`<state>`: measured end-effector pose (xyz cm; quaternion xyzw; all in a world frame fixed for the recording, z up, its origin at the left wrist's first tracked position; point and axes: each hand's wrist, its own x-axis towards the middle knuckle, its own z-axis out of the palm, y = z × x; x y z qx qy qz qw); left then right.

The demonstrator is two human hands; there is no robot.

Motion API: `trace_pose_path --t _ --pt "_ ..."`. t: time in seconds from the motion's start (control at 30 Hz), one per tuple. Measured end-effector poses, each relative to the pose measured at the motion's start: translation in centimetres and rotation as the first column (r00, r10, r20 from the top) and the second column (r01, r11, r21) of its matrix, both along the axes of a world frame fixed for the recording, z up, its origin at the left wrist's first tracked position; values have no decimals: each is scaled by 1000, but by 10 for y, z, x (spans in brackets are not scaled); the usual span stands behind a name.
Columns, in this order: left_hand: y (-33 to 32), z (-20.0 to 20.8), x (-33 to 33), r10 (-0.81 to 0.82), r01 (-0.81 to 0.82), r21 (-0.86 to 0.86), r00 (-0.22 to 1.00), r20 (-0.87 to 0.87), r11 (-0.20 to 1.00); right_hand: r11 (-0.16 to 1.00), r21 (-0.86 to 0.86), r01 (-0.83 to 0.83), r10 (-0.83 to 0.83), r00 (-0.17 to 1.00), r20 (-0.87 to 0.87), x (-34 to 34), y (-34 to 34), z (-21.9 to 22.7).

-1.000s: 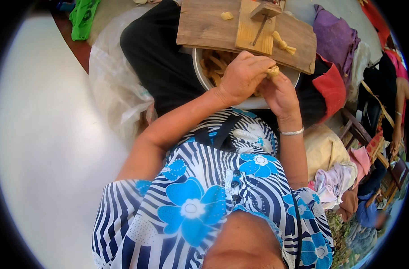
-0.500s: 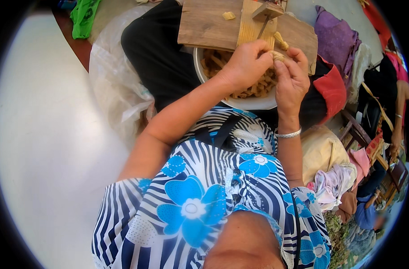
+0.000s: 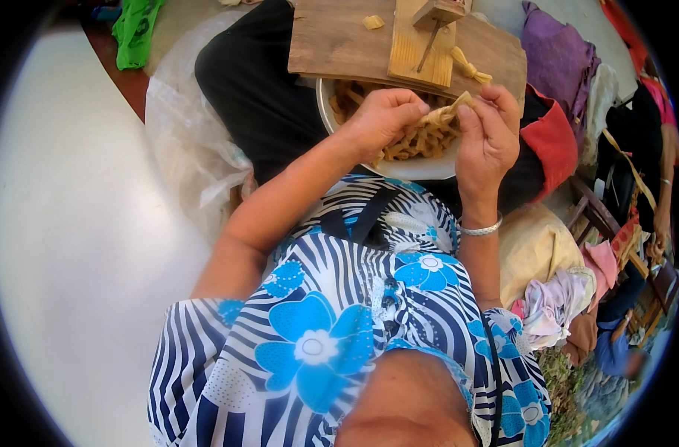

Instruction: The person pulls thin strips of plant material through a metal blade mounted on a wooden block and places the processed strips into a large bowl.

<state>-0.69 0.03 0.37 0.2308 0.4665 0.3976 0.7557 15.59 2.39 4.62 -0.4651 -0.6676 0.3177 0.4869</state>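
The left hand (image 3: 386, 121) has thumb and fingers pinched together on one end of a twisted tan strip (image 3: 445, 115). The strip stretches above a bowl (image 3: 435, 170) of brown pieces to the right hand (image 3: 490, 140), whose fingertips clamp its other end.

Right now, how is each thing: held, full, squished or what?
Left hand, pinching yellow strip
Right hand, pinching strip's other end
Yellow strip, twisted, stretched between hands
Bowl, holding brown strips, partly hidden by wooden board
Knotted piece, lying on board
Purple cloth, crumpled
Green plastic, crumpled
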Motion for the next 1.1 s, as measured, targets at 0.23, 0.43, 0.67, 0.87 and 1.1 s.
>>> trace_pose_path --t 0.23,0.43,0.67,0.87,1.1 --pt "4 15 -13 289 254 672 757 -586 696 870 -438 -225 -2 888 -461 27 30 -8" --pt "14 23 -3 449 423 751 614 -649 507 618 -643 -453 425 880 -212 28 55 6" --pt "28 34 -19 -40 255 376 869 -493 891 525 -706 -476 409 868 -281 34 73 5" --pt "62 28 -46 74 182 469 876 -477 864 763 -541 -354 245 933 -265 16 86 -6" --pt "76 18 -54 134 96 449 880 -455 888 855 -458 -244 169 965 -199 -6 89 -22"
